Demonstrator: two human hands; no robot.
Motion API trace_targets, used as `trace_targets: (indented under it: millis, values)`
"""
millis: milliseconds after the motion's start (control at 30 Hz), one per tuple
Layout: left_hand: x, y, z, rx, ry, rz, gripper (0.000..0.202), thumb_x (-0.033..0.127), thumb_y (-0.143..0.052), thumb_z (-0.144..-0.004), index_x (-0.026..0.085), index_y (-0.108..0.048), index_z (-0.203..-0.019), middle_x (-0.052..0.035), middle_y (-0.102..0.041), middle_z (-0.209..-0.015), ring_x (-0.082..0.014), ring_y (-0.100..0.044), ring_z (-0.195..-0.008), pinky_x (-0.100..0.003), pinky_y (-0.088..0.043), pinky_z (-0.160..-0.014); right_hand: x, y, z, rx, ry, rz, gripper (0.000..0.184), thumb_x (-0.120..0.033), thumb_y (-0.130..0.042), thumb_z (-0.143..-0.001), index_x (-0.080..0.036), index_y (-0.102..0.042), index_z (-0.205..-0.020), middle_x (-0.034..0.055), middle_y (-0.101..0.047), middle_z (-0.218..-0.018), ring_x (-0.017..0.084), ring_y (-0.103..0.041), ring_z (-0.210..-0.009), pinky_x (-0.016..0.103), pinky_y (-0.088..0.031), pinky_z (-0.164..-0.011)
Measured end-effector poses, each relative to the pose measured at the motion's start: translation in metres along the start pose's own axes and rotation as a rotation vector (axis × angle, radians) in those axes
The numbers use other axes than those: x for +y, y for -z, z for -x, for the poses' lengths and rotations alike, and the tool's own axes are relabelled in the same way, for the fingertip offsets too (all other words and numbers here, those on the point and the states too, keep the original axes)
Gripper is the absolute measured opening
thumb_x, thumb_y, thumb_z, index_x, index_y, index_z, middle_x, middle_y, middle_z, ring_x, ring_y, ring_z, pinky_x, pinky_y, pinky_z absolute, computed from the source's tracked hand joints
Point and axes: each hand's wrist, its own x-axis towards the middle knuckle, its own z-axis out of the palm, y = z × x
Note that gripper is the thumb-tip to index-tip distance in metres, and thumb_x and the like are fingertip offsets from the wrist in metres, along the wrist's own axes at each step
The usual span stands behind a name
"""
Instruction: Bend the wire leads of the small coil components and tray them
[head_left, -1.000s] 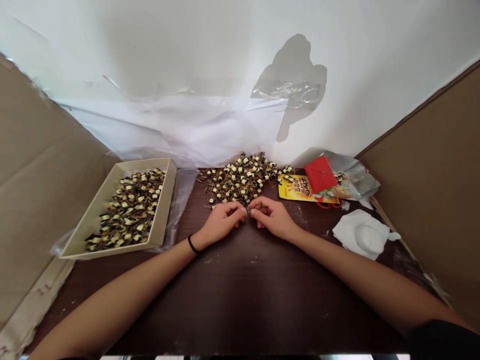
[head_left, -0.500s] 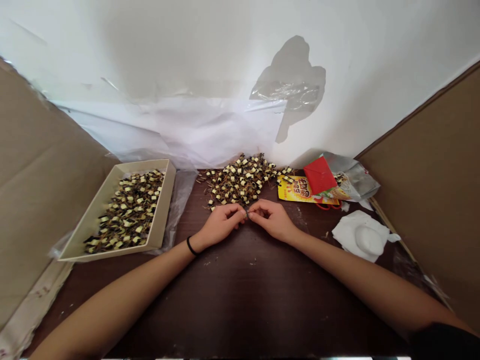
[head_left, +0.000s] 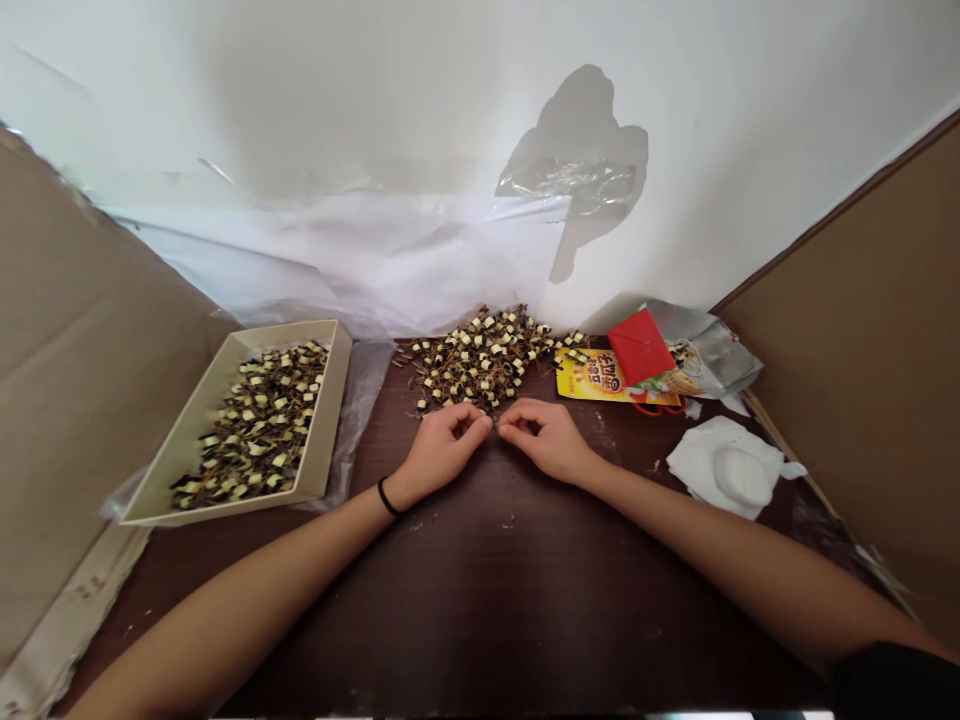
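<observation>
My left hand (head_left: 448, 450) and my right hand (head_left: 547, 440) are nearly fingertip to fingertip over the dark table, thumb and forefinger pinched on each. Whatever lies between the fingertips is too small and hidden to name. Right behind them is a heap of small dark pieces with pale yellow bands and thin brown wire-like ends (head_left: 480, 355). At the left stands a cream open box (head_left: 319, 440) holding many pieces of the same look (head_left: 259, 420). A black band (head_left: 386, 497) circles my left wrist.
At the right lie a yellow packet (head_left: 592, 378), a red packet (head_left: 641, 347), a silver bag (head_left: 731, 355) and red-handled scissors (head_left: 660, 409), partly covered. Crumpled white tissue (head_left: 694, 455) holds a round white thing (head_left: 742, 475). Cardboard walls (head_left: 885, 260) flank the table (head_left: 487, 610).
Both hands stay almost in place, with slightly more room between the fingertips. The view has shifted a little.
</observation>
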Motion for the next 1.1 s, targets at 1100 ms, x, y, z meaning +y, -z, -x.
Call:
trace_targets:
  millis: [1100]
  values:
    - [0.002,-0.009,0.001,0.14,0.018,-0.17,0.023,0.029,-0.05,-0.082,0.015,-0.059,-0.066,0.0003,-0.06,-0.064,-0.0122,-0.051,-0.06,-0.023,-0.037,-0.059,-0.008,-0.007,0.012,0.14,0.31,0.264,0.018,-0.018,-0.049,-0.085,-0.017,-0.064,-0.074,0.0052,-0.062,-0.071,0.015,-0.056,-0.064,0.027,-0.045,-0.062]
